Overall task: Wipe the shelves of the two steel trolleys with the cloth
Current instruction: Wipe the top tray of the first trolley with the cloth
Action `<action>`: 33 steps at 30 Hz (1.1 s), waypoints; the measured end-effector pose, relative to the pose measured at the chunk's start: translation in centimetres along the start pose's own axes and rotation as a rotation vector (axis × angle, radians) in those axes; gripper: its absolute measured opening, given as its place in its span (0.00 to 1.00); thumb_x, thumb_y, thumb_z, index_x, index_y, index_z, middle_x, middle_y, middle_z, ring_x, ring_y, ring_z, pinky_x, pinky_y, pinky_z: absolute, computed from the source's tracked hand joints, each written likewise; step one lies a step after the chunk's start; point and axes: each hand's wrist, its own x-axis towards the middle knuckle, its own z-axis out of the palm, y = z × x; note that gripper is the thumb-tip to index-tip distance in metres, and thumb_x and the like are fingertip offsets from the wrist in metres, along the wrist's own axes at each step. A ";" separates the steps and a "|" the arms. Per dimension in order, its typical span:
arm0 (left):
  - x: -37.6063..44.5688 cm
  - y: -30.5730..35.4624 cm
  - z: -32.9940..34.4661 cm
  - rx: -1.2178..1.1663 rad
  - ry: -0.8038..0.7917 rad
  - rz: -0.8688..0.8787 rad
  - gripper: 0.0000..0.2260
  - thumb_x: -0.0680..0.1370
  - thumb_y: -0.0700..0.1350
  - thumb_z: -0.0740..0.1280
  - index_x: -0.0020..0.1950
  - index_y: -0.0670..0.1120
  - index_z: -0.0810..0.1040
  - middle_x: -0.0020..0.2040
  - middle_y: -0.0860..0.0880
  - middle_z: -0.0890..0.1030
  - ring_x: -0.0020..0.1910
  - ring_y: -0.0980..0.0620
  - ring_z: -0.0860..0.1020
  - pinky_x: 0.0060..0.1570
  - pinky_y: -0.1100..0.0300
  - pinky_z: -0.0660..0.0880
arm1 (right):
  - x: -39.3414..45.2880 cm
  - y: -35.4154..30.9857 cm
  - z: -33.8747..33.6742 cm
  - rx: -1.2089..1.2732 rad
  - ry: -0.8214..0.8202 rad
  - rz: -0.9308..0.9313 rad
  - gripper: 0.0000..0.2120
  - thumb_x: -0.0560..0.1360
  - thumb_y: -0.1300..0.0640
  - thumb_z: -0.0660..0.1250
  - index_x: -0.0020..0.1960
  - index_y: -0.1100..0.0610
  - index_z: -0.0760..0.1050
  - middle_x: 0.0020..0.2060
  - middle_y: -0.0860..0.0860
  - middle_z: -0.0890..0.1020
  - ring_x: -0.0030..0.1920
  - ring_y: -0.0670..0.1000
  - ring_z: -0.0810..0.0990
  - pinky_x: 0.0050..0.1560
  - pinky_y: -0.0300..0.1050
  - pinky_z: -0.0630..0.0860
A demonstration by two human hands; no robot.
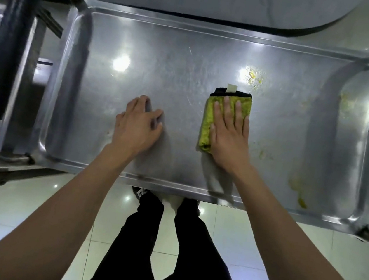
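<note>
The folded yellow-green cloth with a black hem and white tag [227,115] lies flat on the top shelf of the steel trolley [191,53], right of the shelf's middle. The right hand [229,132] presses down on the cloth with straight, slightly spread fingers. The left hand [138,126] rests on the bare shelf left of the cloth, well apart from it, fingers bent with the tips on the metal. Yellow smears [255,76] mark the shelf just beyond the cloth and towards the shelf's right end.
</note>
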 end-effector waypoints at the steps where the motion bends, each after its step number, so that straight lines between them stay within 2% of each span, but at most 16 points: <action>1: -0.1 0.0 0.1 0.008 -0.002 0.000 0.16 0.79 0.54 0.63 0.65 0.52 0.77 0.71 0.46 0.65 0.72 0.43 0.63 0.60 0.39 0.72 | -0.2 0.0 0.1 -0.006 -0.004 -0.007 0.28 0.85 0.49 0.47 0.83 0.51 0.42 0.82 0.49 0.41 0.80 0.55 0.35 0.79 0.62 0.41; 7: -0.5 -0.6 0.7 0.075 0.034 0.023 0.19 0.80 0.54 0.61 0.70 0.52 0.73 0.73 0.44 0.62 0.74 0.41 0.62 0.61 0.38 0.70 | 0.3 -2.9 1.0 -0.029 0.016 0.006 0.29 0.84 0.49 0.48 0.83 0.51 0.45 0.82 0.51 0.43 0.81 0.57 0.37 0.78 0.64 0.41; 11: -0.6 -1.6 0.5 0.038 0.030 0.056 0.19 0.82 0.55 0.58 0.71 0.53 0.72 0.74 0.43 0.63 0.75 0.41 0.60 0.61 0.36 0.69 | 0.9 -6.2 1.9 -0.021 0.020 -0.012 0.28 0.84 0.49 0.49 0.82 0.51 0.47 0.82 0.51 0.44 0.81 0.57 0.39 0.78 0.64 0.42; 16: -2.2 -6.1 -0.4 -0.081 0.052 0.126 0.18 0.82 0.54 0.60 0.70 0.49 0.75 0.74 0.45 0.68 0.75 0.42 0.62 0.64 0.39 0.70 | 1.7 -9.2 2.6 -0.015 0.003 -0.040 0.28 0.85 0.50 0.49 0.83 0.50 0.47 0.82 0.50 0.43 0.81 0.57 0.38 0.79 0.62 0.40; 20: -5.2 -11.6 -0.9 -0.077 0.118 -0.012 0.16 0.82 0.51 0.62 0.69 0.49 0.75 0.72 0.46 0.70 0.72 0.44 0.65 0.67 0.41 0.67 | 2.2 -12.8 3.6 -0.029 -0.004 -0.098 0.27 0.85 0.49 0.47 0.83 0.50 0.46 0.82 0.51 0.43 0.81 0.57 0.37 0.78 0.63 0.40; 23: -7.1 -15.2 -1.1 -0.040 0.079 -0.160 0.16 0.81 0.52 0.62 0.69 0.50 0.74 0.72 0.46 0.68 0.73 0.44 0.62 0.70 0.40 0.63 | 2.8 -16.4 4.5 -0.052 -0.010 -0.158 0.27 0.85 0.49 0.47 0.83 0.51 0.46 0.82 0.51 0.43 0.81 0.58 0.38 0.78 0.65 0.43; 26: -8.1 -17.3 -1.4 -0.046 0.051 -0.229 0.16 0.81 0.52 0.62 0.69 0.51 0.73 0.74 0.46 0.66 0.76 0.43 0.58 0.73 0.37 0.60 | 3.5 -20.4 5.4 -0.059 -0.022 -0.203 0.27 0.85 0.49 0.47 0.83 0.51 0.46 0.82 0.52 0.44 0.81 0.58 0.39 0.78 0.66 0.43; 29: -8.5 -18.6 -1.8 -0.133 0.117 -0.252 0.15 0.81 0.50 0.63 0.67 0.49 0.75 0.73 0.46 0.66 0.76 0.43 0.59 0.71 0.37 0.63 | 4.1 -24.3 6.4 -0.059 -0.033 -0.225 0.28 0.85 0.49 0.47 0.83 0.51 0.46 0.82 0.52 0.44 0.81 0.58 0.39 0.78 0.66 0.43; 33: -9.2 -21.0 -2.0 -0.206 0.195 -0.343 0.16 0.81 0.49 0.62 0.67 0.46 0.76 0.73 0.45 0.69 0.74 0.43 0.63 0.71 0.41 0.65 | 4.9 -28.8 7.5 -0.085 -0.040 -0.297 0.28 0.84 0.49 0.46 0.83 0.52 0.46 0.82 0.53 0.45 0.81 0.60 0.39 0.78 0.67 0.43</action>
